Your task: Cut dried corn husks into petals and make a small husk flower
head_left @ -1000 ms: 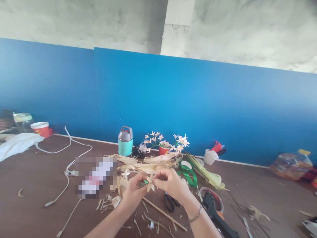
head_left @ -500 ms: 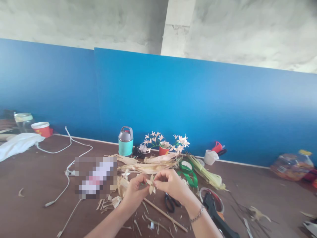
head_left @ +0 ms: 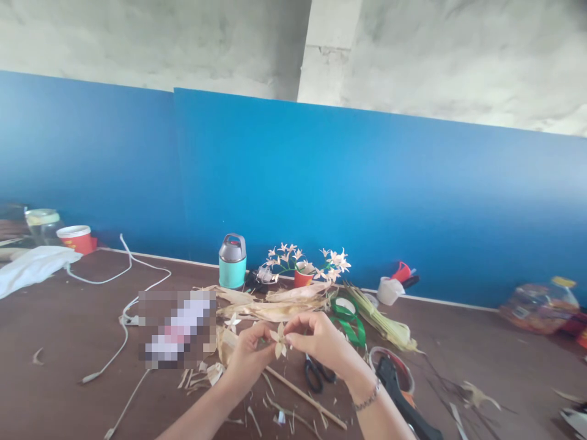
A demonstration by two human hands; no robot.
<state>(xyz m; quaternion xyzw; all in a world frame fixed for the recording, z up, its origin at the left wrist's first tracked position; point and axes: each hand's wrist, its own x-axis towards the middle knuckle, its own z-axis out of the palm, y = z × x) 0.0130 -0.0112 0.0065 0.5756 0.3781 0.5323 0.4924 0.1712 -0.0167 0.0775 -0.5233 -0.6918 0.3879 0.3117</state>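
Between my two hands is a small cream flower (head_left: 280,341) that looks made of dried husk, its pointed petals facing me. My left hand (head_left: 251,351) pinches it from the left side. Thumb and forefinger of my right hand (head_left: 316,339) close on its right-hand petals. Behind my hands lie dried corn husks (head_left: 279,308), and another loose flower (head_left: 232,322) rests left of them. Black scissors (head_left: 314,373) are partly hidden below my right hand. A thin stick (head_left: 307,398) lies on the table under the flower.
At the back stand a turquoise flask (head_left: 232,269) and a red cup (head_left: 303,278) with flower sprays. Green ribbon (head_left: 353,324) and a stalk bundle (head_left: 385,321) lie to the right. A black glue gun (head_left: 398,397) is beside my right forearm. White cables (head_left: 126,330) cross the left side.
My hands keep almost the same place, both still at the flower. My right fingers have shifted very slightly on its petals.
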